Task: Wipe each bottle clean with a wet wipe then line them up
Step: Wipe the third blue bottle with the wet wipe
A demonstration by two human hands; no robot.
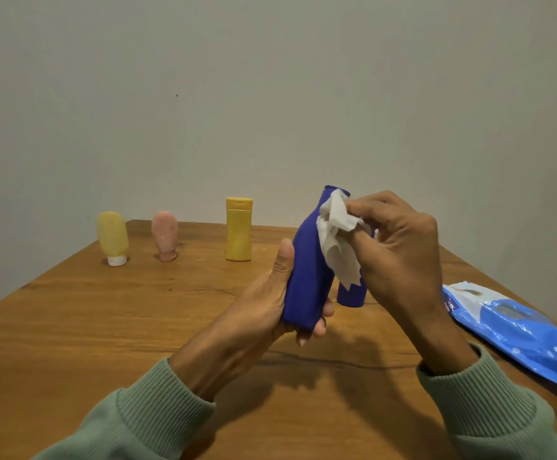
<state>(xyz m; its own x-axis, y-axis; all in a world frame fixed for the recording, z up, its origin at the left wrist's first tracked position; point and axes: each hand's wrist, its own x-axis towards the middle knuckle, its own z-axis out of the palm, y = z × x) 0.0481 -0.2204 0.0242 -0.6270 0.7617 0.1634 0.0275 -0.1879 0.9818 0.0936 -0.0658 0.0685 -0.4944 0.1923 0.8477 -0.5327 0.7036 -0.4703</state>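
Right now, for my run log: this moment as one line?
left hand: holds blue bottle | right hand: wiping it with wet wipe | second blue bottle: standing behind

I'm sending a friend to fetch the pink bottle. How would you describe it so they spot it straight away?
Look along the far edge of the wooden table, by the wall. Three bottles stand there; the pink bottle is second from the left, between a rounded yellow bottle and a tall yellow bottle. It is the only pink one, standing on its cap.
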